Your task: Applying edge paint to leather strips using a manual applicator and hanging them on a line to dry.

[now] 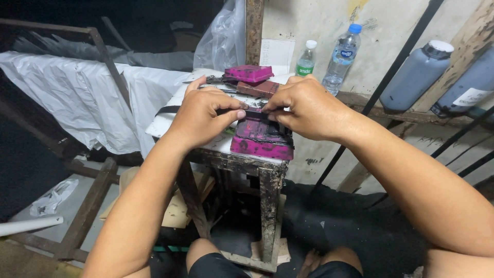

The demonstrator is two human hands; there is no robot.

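left hand (200, 116) pinching black strip (170, 109) | right hand (306, 105) pinching its other end, just above magenta block (260, 140) | risk: strip may slip from ink-slick fingers

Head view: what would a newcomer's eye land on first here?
Probably the magenta-stained block at the near edge of the small worn stool-like table, with the left hand and right hand pinching a thin black strip just above it. Next, the two clear plastic bottles and two large grey jugs against the wall behind.
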